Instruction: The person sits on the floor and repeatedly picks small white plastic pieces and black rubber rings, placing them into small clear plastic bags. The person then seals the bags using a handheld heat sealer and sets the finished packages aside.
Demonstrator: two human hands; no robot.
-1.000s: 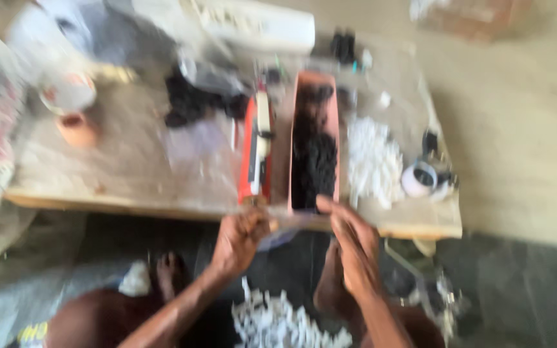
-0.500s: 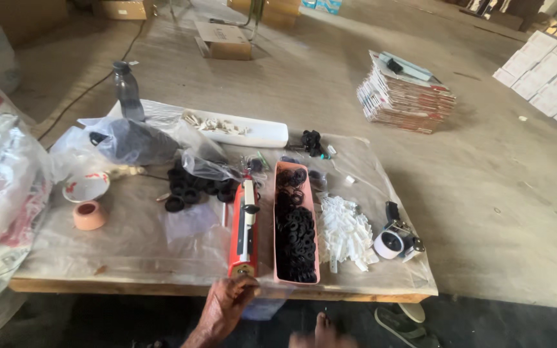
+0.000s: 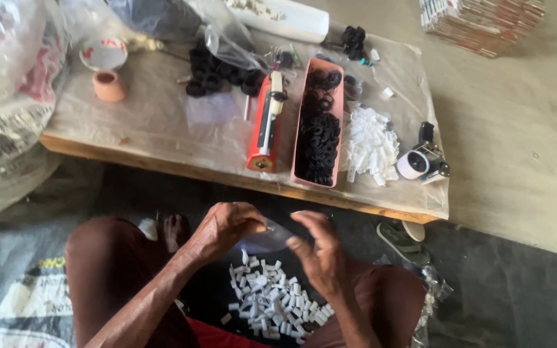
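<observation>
My left hand (image 3: 227, 227) hovers over my lap below the table edge, its fingers pinched on a small pale piece at the fingertips. My right hand (image 3: 317, 252) faces it a few centimetres away, fingers bent and apart, with nothing visible in them. A clear plastic bag (image 3: 267, 237) shows between and behind the two hands. Under them, a pile of short white tube pieces (image 3: 271, 298) lies in my lap between my knees.
A low wooden table (image 3: 162, 169) covered in plastic sheet holds a pink tray of black rubber rings (image 3: 318, 132), a red tool (image 3: 262, 125), a heap of white pieces (image 3: 371, 143), a tape roll (image 3: 414, 164) and a small clay cup (image 3: 108, 84). A large sack (image 3: 8, 109) stands left; a sandal (image 3: 402, 240) lies right.
The view has tilted down from the room to the table and my lap. Both hands, at the bottom edge before, are now fully in view, close together over the white pieces.
</observation>
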